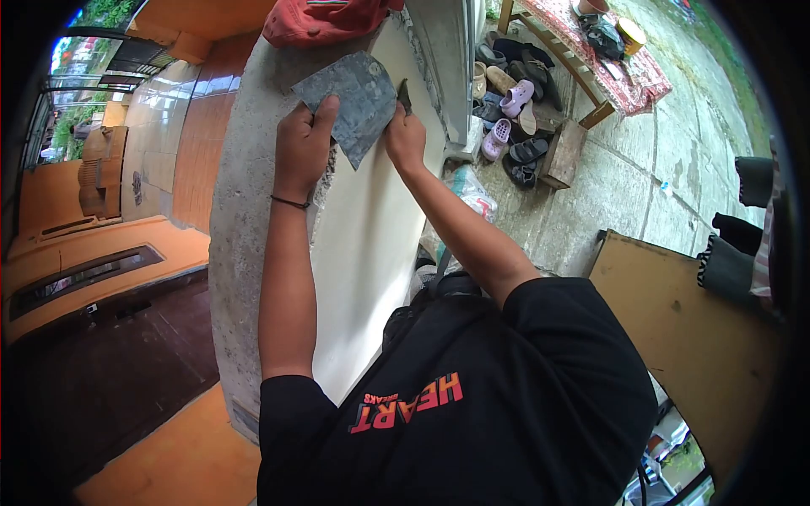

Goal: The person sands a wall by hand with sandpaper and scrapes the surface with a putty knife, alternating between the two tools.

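Observation:
My left hand [304,143] grips a stiff-looking, mottled grey sheet [353,97] by its left edge, thumb lying on top. At the sheet's right edge, my right hand [405,135] is closed, with a small dark olive flap [404,94] sticking up from its fingers. Whether that flap belongs to the sheet I cannot tell. One corner of the sheet points down toward me between my hands. Beneath them is a rough concrete ledge [245,228] beside a smooth cream panel [359,270]. A red cap [321,24] rests on the ledge just beyond the sheet.
To the right, several shoes and sandals [516,99] lie on the concrete floor by a wooden block [564,154]. A table with a patterned cloth [645,80] holds a yellow tub [630,36]. A brown board [675,312] stands at my right. Left of the ledge is an orange-walled room [181,438].

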The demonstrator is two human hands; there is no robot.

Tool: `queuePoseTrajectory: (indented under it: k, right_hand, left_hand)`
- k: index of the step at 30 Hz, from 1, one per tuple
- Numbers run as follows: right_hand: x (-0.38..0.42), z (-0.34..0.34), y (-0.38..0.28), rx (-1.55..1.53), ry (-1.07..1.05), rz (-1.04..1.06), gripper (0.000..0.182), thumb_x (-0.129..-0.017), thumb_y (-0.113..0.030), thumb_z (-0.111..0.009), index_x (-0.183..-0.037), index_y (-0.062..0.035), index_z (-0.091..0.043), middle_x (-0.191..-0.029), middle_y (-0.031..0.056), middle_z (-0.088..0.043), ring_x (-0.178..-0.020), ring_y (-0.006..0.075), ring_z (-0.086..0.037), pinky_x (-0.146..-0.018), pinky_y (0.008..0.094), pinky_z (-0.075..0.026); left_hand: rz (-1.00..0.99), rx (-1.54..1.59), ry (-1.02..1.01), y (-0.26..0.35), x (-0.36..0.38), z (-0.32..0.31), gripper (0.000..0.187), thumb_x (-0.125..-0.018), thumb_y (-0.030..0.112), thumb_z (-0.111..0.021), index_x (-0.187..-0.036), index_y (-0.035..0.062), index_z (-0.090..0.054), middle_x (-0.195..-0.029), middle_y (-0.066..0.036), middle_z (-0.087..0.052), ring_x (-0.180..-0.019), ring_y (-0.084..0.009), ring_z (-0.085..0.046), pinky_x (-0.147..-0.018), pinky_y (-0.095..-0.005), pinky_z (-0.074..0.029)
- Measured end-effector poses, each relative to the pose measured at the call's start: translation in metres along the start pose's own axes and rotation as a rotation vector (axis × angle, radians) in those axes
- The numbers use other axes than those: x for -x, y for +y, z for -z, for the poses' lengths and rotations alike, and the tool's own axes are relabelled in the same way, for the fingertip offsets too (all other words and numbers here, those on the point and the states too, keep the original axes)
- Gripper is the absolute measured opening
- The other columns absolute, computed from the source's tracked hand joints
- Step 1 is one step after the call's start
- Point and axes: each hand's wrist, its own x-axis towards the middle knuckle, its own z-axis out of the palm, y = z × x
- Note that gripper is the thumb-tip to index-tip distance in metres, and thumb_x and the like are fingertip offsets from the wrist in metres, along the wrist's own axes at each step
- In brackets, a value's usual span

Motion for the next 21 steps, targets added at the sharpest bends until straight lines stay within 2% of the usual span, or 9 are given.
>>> queuePoseTrajectory:
  k: [3, 7, 10, 12, 14, 17, 18, 19, 21]
  right_hand:
    - [0.028, -0.001, 0.025, 0.061, 0.012, 0.063, 0.059, -0.089, -0.042, -0.032, -0.064, 0.0067, -0.054, -0.059, 0.0221, -0.055, -0.065, 0.0406, -0.055, -0.062, 0.0432, -0.040]
    - [0.088, 0.008, 0.072, 0.161, -0.170, -0.190, 0.059, -0.089, -0.043, -0.030, -0.079, 0.0093, -0.057, -0.078, 0.0294, -0.056, -0.081, 0.0425, -0.055, -0.073, 0.0430, -0.040]
    - [0.092, 0.014, 0.052, 0.151, -0.185, -0.218, 0.055, -0.089, -0.040, -0.032, -0.083, 0.0085, -0.058, -0.082, 0.0291, -0.057, -0.085, 0.0431, -0.054, -0.075, 0.0423, -0.040]
    - [0.066, 0.023, 0.000, 0.099, -0.291, -0.205, 0.048, -0.089, -0.031, -0.031, -0.129, -0.0048, -0.033, -0.101, 0.0270, -0.055, -0.100, 0.0422, -0.049, -0.088, 0.0404, -0.037]
    - [0.031, 0.002, 0.000, -0.093, -0.060, 0.188, 0.042, -0.090, -0.023, -0.031, -0.128, -0.0067, -0.034, -0.111, 0.0239, -0.051, -0.100, 0.0406, -0.048, -0.084, 0.0402, -0.039]
    - [0.011, 0.014, -0.028, -0.087, -0.234, 0.073, 0.041, -0.090, -0.023, -0.031, -0.127, -0.0068, -0.035, -0.112, 0.0235, -0.050, -0.099, 0.0415, -0.049, -0.083, 0.0408, -0.039]
    - [0.017, 0.005, -0.019, -0.082, -0.032, 0.210, 0.041, -0.090, -0.026, -0.032, -0.122, -0.0047, -0.042, -0.102, 0.0234, -0.056, -0.093, 0.0421, -0.051, -0.081, 0.0425, -0.040]
    - [0.025, 0.004, -0.006, -0.083, -0.032, 0.215, 0.041, -0.090, -0.026, -0.032, -0.122, -0.0047, -0.042, -0.102, 0.0234, -0.056, -0.093, 0.0421, -0.051, -0.081, 0.0425, -0.040]
    - [0.054, 0.012, 0.019, 0.106, -0.141, -0.037, 0.042, -0.089, -0.030, -0.033, -0.120, -0.0041, -0.045, -0.093, 0.0245, -0.058, -0.088, 0.0423, -0.053, -0.078, 0.0437, -0.041]
  left_hand:
    - [0.012, -0.091, -0.040, 0.001, 0.000, 0.004, 0.035, -0.087, 0.029, -0.052, -0.074, -0.0033, -0.052, -0.058, -0.008, -0.051, -0.055, -0.0115, -0.043, -0.055, -0.0295, -0.039]
    - [-0.024, -0.103, -0.037, -0.005, 0.000, 0.003, 0.035, -0.087, 0.029, -0.052, -0.074, -0.0032, -0.053, -0.057, -0.008, -0.051, -0.054, -0.0116, -0.044, -0.054, -0.0300, -0.039]
    - [0.016, -0.078, -0.036, 0.000, -0.002, 0.003, 0.035, -0.087, 0.030, -0.052, -0.075, -0.0033, -0.053, -0.058, -0.009, -0.052, -0.054, -0.0117, -0.045, -0.055, -0.0299, -0.040]
    - [0.081, -0.057, -0.041, 0.000, 0.001, 0.003, 0.035, -0.087, 0.030, -0.052, -0.075, -0.0035, -0.053, -0.058, -0.009, -0.053, -0.054, -0.0117, -0.045, -0.055, -0.0297, -0.040]
    - [-0.033, -0.052, -0.032, -0.004, 0.000, 0.002, 0.035, -0.086, 0.030, -0.052, -0.077, -0.0037, -0.054, -0.059, -0.009, -0.054, -0.055, -0.0113, -0.046, -0.055, -0.0293, -0.040]
    - [0.063, -0.112, -0.061, 0.004, 0.001, 0.005, 0.034, -0.086, 0.030, -0.053, -0.078, -0.0037, -0.054, -0.060, -0.009, -0.055, -0.056, -0.0112, -0.047, -0.056, -0.0292, -0.041]
    - [0.061, -0.111, -0.059, 0.003, 0.001, 0.004, 0.034, -0.086, 0.030, -0.053, -0.078, -0.0037, -0.054, -0.060, -0.009, -0.055, -0.056, -0.0112, -0.047, -0.056, -0.0292, -0.041]
    - [0.036, -0.075, -0.039, 0.002, 0.001, 0.002, 0.034, -0.086, 0.030, -0.052, -0.078, -0.0036, -0.054, -0.061, -0.009, -0.055, -0.056, -0.0113, -0.047, -0.057, -0.0293, -0.041]
    - [0.014, -0.043, -0.014, 0.000, -0.001, 0.003, 0.034, -0.086, 0.030, -0.052, -0.078, -0.0035, -0.054, -0.061, -0.009, -0.055, -0.056, -0.0114, -0.047, -0.057, -0.0293, -0.041]
